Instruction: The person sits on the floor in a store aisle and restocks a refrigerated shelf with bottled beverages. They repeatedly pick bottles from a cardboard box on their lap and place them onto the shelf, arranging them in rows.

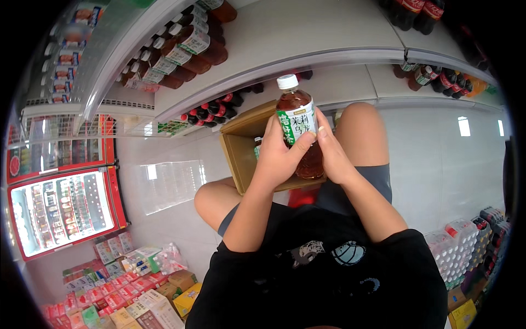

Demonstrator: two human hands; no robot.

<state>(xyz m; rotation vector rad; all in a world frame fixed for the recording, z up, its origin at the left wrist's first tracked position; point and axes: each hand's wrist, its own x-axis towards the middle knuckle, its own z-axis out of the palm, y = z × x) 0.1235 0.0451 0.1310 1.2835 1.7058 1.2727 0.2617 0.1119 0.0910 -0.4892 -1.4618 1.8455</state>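
Both hands grip one plastic bottle of brown tea [298, 98] with a white cap and a green-and-white label that bears writing. My left hand [279, 154] wraps its left side, thumb across the front. On the right side, my right hand [332, 154] presses with its thumb near the label's edge. The bottle is held upright, slightly tilted, over an open cardboard box [238, 158] between my knees. Inside the box, another bottle with a white cap [257, 147] shows at the left; the rest of the interior is hidden behind my hands and the held bottle.
Ahead runs a white shelf [312, 28] with rows of similar tea bottles [181, 55] at its left. Dark cola bottles [215, 109] stand on the lower shelf. A red drinks fridge [61, 209] is at left. Stacked cartons [123, 292] and wrapped bottle packs [452, 246] lie on the floor.
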